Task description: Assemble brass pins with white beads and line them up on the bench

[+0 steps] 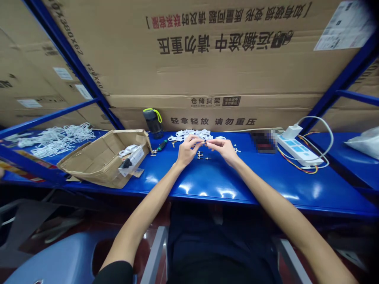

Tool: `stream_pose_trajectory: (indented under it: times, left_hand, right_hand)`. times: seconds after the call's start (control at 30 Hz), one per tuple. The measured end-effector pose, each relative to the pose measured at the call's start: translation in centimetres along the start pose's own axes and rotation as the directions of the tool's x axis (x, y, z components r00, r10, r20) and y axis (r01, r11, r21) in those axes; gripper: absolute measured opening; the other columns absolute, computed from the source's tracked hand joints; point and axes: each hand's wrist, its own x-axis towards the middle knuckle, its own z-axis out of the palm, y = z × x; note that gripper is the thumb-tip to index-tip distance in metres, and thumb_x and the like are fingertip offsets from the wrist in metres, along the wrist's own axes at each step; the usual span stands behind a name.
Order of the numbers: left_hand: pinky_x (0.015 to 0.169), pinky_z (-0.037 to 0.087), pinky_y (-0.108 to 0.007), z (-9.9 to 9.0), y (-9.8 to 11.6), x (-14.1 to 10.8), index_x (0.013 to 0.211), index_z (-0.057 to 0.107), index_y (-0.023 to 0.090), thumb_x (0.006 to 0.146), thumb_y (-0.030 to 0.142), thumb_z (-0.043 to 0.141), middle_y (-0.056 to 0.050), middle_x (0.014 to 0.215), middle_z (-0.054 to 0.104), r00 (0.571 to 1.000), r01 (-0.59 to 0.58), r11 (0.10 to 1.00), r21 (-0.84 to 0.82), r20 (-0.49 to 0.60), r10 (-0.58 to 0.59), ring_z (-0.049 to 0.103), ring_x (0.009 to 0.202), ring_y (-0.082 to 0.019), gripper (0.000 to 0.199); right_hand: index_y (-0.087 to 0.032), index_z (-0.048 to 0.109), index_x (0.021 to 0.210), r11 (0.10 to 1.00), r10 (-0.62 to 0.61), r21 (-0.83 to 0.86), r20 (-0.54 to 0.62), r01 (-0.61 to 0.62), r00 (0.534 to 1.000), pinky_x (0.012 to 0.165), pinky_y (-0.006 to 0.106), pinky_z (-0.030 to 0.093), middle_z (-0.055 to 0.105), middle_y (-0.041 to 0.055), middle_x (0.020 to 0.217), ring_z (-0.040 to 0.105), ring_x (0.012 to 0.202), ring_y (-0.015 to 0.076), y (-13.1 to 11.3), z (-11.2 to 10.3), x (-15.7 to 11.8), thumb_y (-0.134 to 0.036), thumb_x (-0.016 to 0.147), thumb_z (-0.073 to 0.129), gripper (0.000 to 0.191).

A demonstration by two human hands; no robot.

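Small part point(205, 143) pinched between left hand point(187, 152) and right hand point(224, 152), fingertips meeting.

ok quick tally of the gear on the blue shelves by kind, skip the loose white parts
water bottle: 1
cardboard box: 1
green-handled screwdriver: 1
power strip: 1
white plug adapter: 1
plastic bag: 1
blurred object: 1
total: 7
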Motion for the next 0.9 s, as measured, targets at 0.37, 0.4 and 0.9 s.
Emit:
stream_pose_trajectory:
  times: [0.37,0.4,0.9]
  left_hand:
    - [0.068,0.049,-0.027,-0.4,1.0,0.0,0.102,0.072,0.021,0.106,0.044,0.053,-0.004,0.096,0.07,0.989,-0.042,0.997,0.061,0.145,0.033,0.058,0.071,-0.013,0.03]
    - [0.068,0.049,-0.027,-0.4,1.0,0.0,0.102,0.072,0.021,0.107,0.045,0.053,-0.004,0.095,0.07,0.987,-0.049,0.997,0.067,0.156,0.038,0.058,0.071,-0.013,0.031]
    - [0.065,0.049,-0.026,-0.4,1.0,0.1,0.1,0.072,0.021,0.105,0.045,0.056,-0.004,0.099,0.072,0.998,-0.022,0.999,0.035,0.058,0.02,0.059,0.068,-0.012,0.03]
  right_hand:
    - [-0.025,0.085,0.088,1.0,-0.013,-0.013,-0.021,0.013,1.0,0.073,0.036,0.057,0.08,0.0036,0.086,0.071,0.08,0.0242,-0.3,0.1,-0.1,-0.054,0.072,0.087,0.033]
    - [-0.025,0.084,0.088,1.0,-0.017,-0.024,-0.024,0.016,1.0,0.073,0.036,0.057,0.08,0.0036,0.085,0.071,0.079,0.0242,-0.2,0.1,-0.1,-0.055,0.071,0.087,0.034]
    - [-0.023,0.084,0.091,0.999,0.034,0.022,-0.034,-0.033,0.999,0.066,0.033,0.052,0.081,0.0062,0.09,0.069,0.078,0.0227,-0.3,-0.1,-0.1,-0.056,0.074,0.085,0.037]
